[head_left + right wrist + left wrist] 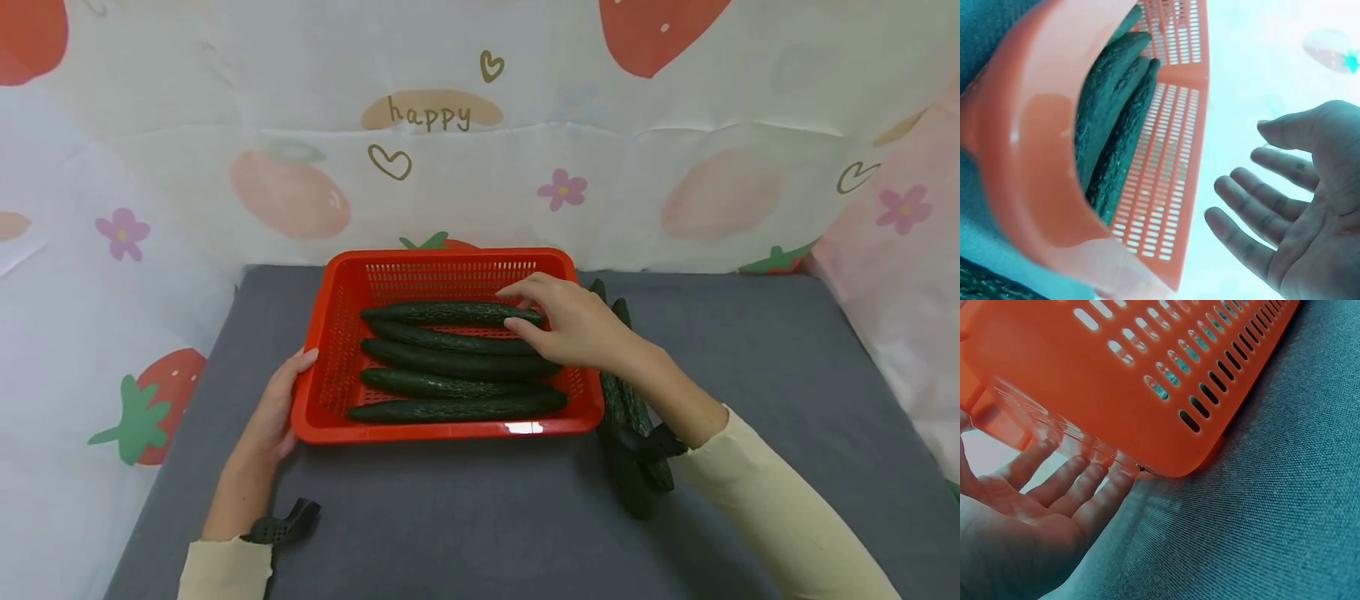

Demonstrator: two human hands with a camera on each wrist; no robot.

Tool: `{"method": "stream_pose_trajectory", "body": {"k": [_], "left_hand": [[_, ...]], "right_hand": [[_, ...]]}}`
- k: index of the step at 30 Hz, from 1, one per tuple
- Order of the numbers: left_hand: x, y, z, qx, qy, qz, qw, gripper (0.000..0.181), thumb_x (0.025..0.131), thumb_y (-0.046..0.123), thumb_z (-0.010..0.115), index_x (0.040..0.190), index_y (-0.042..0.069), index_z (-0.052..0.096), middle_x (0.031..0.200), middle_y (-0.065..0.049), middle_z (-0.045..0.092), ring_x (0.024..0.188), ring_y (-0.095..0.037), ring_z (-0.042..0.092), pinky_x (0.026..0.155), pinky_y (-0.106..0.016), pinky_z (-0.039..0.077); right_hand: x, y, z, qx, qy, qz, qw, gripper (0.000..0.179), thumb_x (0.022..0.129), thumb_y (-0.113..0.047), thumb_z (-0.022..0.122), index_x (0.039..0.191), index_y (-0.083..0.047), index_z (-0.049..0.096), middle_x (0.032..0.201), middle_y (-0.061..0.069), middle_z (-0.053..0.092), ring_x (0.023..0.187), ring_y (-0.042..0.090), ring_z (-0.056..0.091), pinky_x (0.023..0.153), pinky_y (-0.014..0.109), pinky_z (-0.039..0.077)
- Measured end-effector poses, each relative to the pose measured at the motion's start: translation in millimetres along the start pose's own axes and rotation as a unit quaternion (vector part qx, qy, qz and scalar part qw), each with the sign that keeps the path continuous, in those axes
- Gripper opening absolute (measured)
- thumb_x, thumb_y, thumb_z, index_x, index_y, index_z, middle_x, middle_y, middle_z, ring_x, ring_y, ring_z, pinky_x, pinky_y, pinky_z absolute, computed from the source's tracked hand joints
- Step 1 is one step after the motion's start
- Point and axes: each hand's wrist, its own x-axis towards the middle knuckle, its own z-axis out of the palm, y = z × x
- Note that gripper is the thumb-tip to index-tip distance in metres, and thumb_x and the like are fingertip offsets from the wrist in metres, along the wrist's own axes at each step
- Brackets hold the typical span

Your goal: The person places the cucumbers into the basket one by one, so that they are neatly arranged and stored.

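Observation:
A red plastic basket (pixel 450 429) with slotted walls holds several dark green cucumbers (pixel 450 360), lying side by side across it. My left hand (pixel 273 408) grips the basket's left end, thumb over the rim; in the left wrist view its fingers (pixel 1094 500) press on the outer wall. Over the right part of the basket hovers my right hand (pixel 573 321), thumb and fingers spread around the right end of the rearmost cucumber (pixel 450 313). In the right wrist view that hand (pixel 1297 212) has nothing between its fingers and stands apart from the cucumbers.
Two more cucumbers (pixel 637 408) lie on the grey tabletop (pixel 450 517) just right of the basket, partly under my right forearm. A printed cloth (pixel 465 192) hangs behind the table and along both sides.

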Motion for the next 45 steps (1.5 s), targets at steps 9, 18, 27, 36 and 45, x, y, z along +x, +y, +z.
{"method": "stream_pose_trajectory", "body": {"k": [9,18,27,36,45], "left_hand": [[0.9,1.2,-0.5,-0.001,-0.002,-0.004,1.0000,0.033,0.115,0.038,0.037,0.143,0.022,0.046,0.116,0.011,0.070,0.099,-0.002,0.071,0.084,-0.021,0.062],[0.5,1.3,-0.6,0.005,0.003,-0.008,1.0000,0.033,0.115,0.038,0.038,0.142,0.022,0.047,0.116,0.012,0.070,0.099,-0.002,0.070,0.086,-0.021,0.061],[-0.6,0.7,-2.4,-0.006,-0.005,0.001,1.0000,0.033,0.115,0.037,0.037,0.143,0.023,0.046,0.115,0.012,0.072,0.098,-0.002,0.072,0.085,-0.021,0.062],[0.4,-1.5,-2.0,0.010,-0.008,-0.001,0.9999,0.031,0.115,0.038,0.038,0.140,0.021,0.048,0.116,0.011,0.069,0.099,-0.002,0.069,0.087,-0.021,0.061],[-0.4,0.4,-1.8,0.016,0.009,-0.012,0.9998,0.038,0.114,0.042,0.039,0.148,0.025,0.043,0.120,0.012,0.068,0.103,-0.001,0.069,0.090,-0.021,0.061]], "right_hand": [[-13.8,12.3,-2.0,0.003,0.005,0.025,0.9997,0.043,0.104,-0.025,0.068,0.144,-0.013,0.062,0.139,0.009,0.066,0.118,0.027,0.067,0.089,0.047,0.058],[-27.1,24.2,-2.3,0.025,0.026,0.036,0.9987,0.044,0.103,-0.024,0.068,0.144,-0.011,0.062,0.140,0.011,0.064,0.123,0.033,0.066,0.097,0.053,0.057],[-37.0,33.9,-2.5,0.024,0.055,0.058,0.9965,0.045,0.104,-0.025,0.068,0.146,-0.011,0.060,0.147,0.014,0.061,0.114,0.033,0.068,0.087,0.050,0.059],[-50.0,44.8,3.7,0.047,0.076,0.058,0.9943,0.044,0.103,-0.019,0.068,0.144,-0.005,0.061,0.143,0.018,0.061,0.123,0.038,0.064,0.101,0.058,0.058],[-62.6,54.5,3.8,0.063,0.104,0.069,0.9902,0.043,0.105,-0.019,0.066,0.144,-0.003,0.060,0.144,0.019,0.059,0.125,0.039,0.063,0.101,0.060,0.057]]}}
